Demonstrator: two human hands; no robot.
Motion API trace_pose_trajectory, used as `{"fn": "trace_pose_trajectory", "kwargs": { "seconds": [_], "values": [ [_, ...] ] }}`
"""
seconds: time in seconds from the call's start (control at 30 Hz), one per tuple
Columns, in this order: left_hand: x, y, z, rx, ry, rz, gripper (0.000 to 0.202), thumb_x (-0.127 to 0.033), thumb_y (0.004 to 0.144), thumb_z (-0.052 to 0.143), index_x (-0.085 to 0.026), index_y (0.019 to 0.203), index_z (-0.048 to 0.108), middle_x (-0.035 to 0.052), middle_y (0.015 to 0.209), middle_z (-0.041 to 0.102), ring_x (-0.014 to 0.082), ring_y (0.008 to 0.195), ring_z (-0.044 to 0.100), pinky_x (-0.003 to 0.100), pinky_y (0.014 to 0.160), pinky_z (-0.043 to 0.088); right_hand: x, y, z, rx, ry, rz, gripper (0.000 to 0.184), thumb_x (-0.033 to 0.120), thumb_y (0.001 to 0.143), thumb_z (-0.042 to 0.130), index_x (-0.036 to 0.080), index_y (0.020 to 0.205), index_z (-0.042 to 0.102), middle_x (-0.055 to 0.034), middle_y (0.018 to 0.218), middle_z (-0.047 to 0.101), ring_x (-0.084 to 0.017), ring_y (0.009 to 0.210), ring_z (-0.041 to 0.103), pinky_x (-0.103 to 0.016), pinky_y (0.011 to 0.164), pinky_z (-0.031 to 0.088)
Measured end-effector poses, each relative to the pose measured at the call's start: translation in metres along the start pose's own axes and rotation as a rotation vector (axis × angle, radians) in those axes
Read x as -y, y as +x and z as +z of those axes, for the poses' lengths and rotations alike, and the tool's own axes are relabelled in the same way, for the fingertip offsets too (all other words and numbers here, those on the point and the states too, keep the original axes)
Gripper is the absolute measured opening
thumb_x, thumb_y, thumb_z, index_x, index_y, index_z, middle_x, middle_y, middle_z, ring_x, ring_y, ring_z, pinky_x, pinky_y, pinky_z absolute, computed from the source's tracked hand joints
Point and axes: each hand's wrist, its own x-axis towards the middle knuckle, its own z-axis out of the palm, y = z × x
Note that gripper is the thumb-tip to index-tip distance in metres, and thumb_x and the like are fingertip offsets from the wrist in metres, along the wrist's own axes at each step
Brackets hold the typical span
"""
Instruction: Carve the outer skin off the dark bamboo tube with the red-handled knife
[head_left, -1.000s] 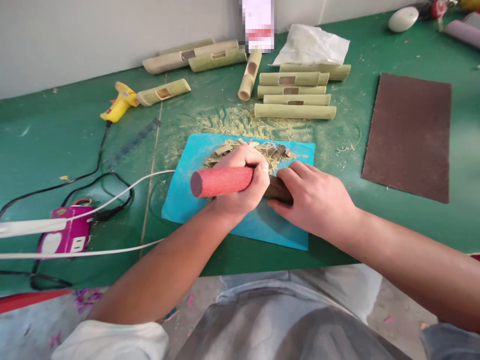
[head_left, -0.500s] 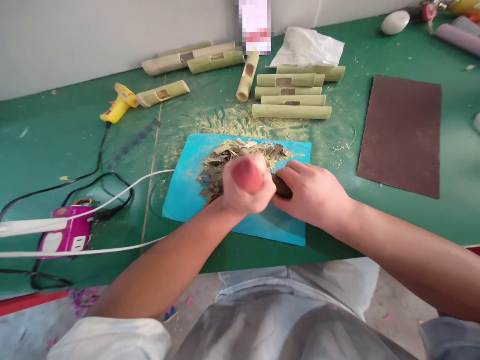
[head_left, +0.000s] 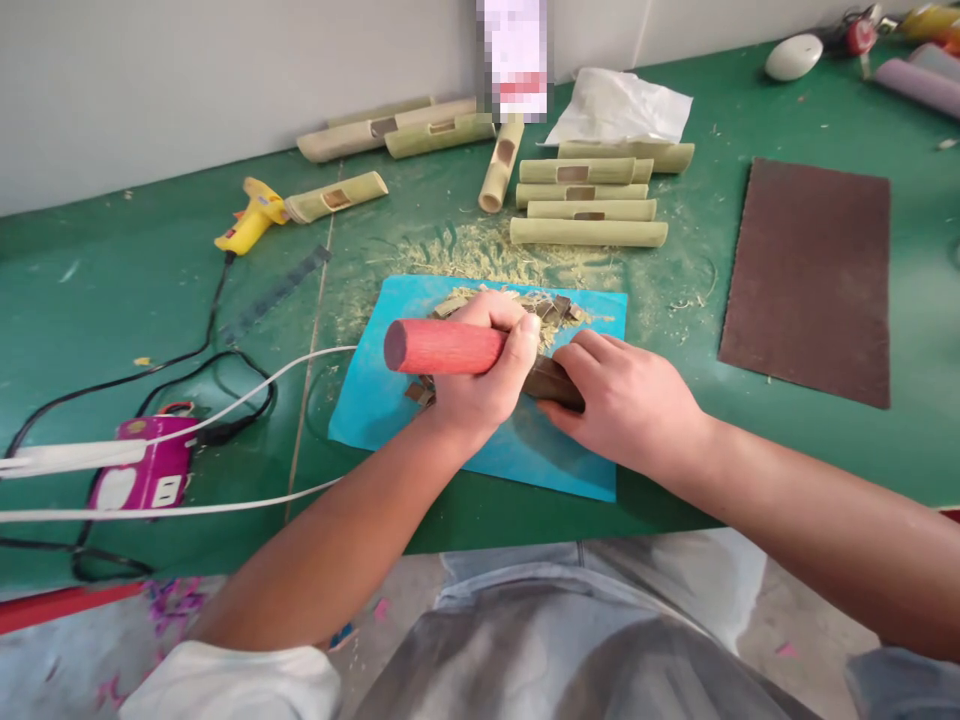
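Note:
My left hand [head_left: 484,375] is wrapped round a red wooden handle [head_left: 439,347] that sticks out to the left, lying level over a blue mat [head_left: 367,395]. My right hand [head_left: 626,405] lies with its fingers pressed on a dark brown piece [head_left: 553,383] just right of the left hand; what this piece is I cannot make out. A heap of small bamboo chips [head_left: 544,308] sits on the mat behind both hands.
Several cut bamboo tubes [head_left: 589,233] lie at the back, with sawdust [head_left: 465,250] before them. A yellow glue gun [head_left: 251,218], a purple power strip [head_left: 142,478] and cables lie left. A brown sheet [head_left: 814,280] lies right, a white cloth [head_left: 619,105] behind.
The red handle swung up to point at the camera half a second ago, then came back down to lie level pointing left. My right hand stayed on the dark piece.

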Motion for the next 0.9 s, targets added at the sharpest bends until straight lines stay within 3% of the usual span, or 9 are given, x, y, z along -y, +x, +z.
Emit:
{"fn": "trace_pose_trajectory", "kwargs": {
  "seconds": [0.2,0.4,0.57,0.7,0.9],
  "values": [
    [0.0,-0.002,-0.001,0.033,0.07,0.016,0.03,-0.036,0.101,0.062,-0.02,0.076,0.057,-0.0016,0.071,0.063,0.0122,0.066,0.058,0.032,0.07,0.051,-0.001,-0.001,0.002,-0.034,-0.012,-0.029,0.016,0.032,0.088,0.07,0.016,0.092,0.068,-0.0083,0.089,0.068,-0.022,0.082,0.06,-0.032,0.062,0.036],
    [-0.001,0.0,-0.004,0.06,0.142,0.058,0.029,-0.036,0.102,0.058,-0.021,0.077,0.057,-0.0011,0.071,0.063,0.0124,0.066,0.059,0.03,0.067,0.052,-0.002,-0.001,0.002,-0.042,-0.02,-0.032,0.016,0.032,0.089,0.068,0.016,0.091,0.068,-0.0083,0.088,0.067,-0.022,0.081,0.06,-0.032,0.062,0.036],
    [-0.005,0.004,-0.007,0.155,0.304,0.176,0.021,-0.025,0.095,0.059,-0.022,0.075,0.055,-0.0005,0.07,0.064,0.0137,0.065,0.06,0.032,0.064,0.05,-0.004,0.001,0.004,-0.036,-0.006,-0.042,0.021,0.033,0.095,0.06,0.015,0.089,0.069,-0.008,0.084,0.066,-0.02,0.076,0.058,-0.032,0.061,0.033],
    [0.0,0.006,-0.002,0.105,0.259,0.155,0.026,-0.023,0.09,0.059,-0.022,0.068,0.046,-0.0016,0.061,0.056,0.0128,0.056,0.052,0.032,0.054,0.04,-0.002,0.004,0.0,0.041,0.013,-0.008,0.022,0.033,0.095,0.061,0.015,0.088,0.07,-0.0082,0.085,0.066,-0.019,0.074,0.057,-0.031,0.061,0.033],
    [0.013,0.003,0.003,-0.03,0.069,0.09,0.034,-0.03,0.093,0.059,-0.022,0.063,0.044,-0.002,0.057,0.05,0.0128,0.051,0.047,0.032,0.052,0.038,0.001,0.006,-0.005,0.114,0.026,0.031,0.023,0.035,0.092,0.067,0.013,0.093,0.071,-0.0104,0.09,0.068,-0.021,0.078,0.059,-0.032,0.062,0.034]
  ]
}}
